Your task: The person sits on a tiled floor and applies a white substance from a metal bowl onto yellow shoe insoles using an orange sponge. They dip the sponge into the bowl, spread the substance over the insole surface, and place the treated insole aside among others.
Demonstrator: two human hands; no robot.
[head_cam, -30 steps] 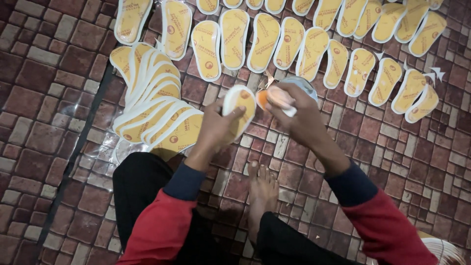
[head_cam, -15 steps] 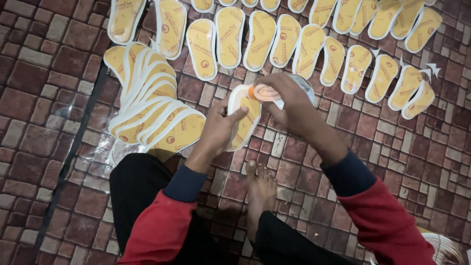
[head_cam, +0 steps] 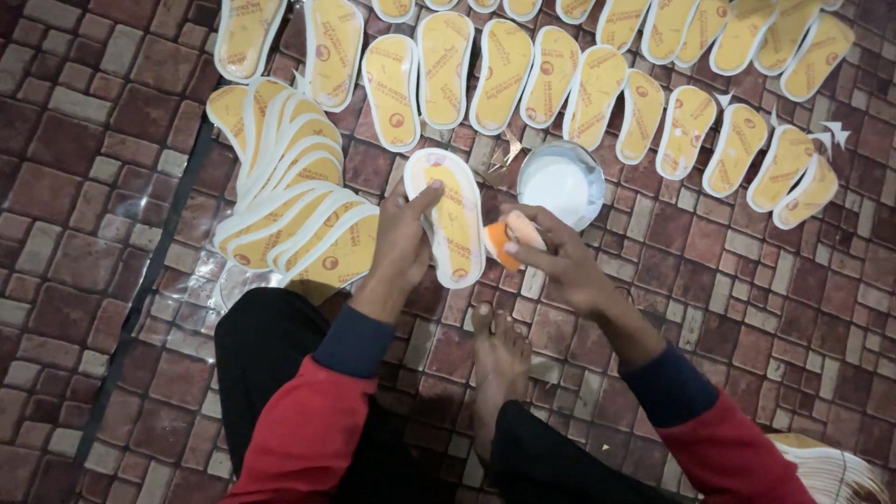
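My left hand [head_cam: 403, 238] holds a yellow, white-edged shoe insole [head_cam: 450, 215] by its left edge, thumb across its top. My right hand [head_cam: 557, 261] grips a small orange sponge [head_cam: 504, 243] and presses it against the insole's right edge near the bottom. A round bowl of white liquid [head_cam: 561, 184] sits on the brick floor just above my right hand.
A fanned stack of similar insoles [head_cam: 291, 207] lies on clear plastic to the left. Rows of several insoles [head_cam: 597, 84] are spread across the top of the brick floor [head_cam: 793, 308]. My bare foot [head_cam: 499, 359] and black-trousered legs are below.
My right hand has come down from the bowl with the sponge to the insole's right edge. The bowl, covered before, now shows. The insole has turned more upright.
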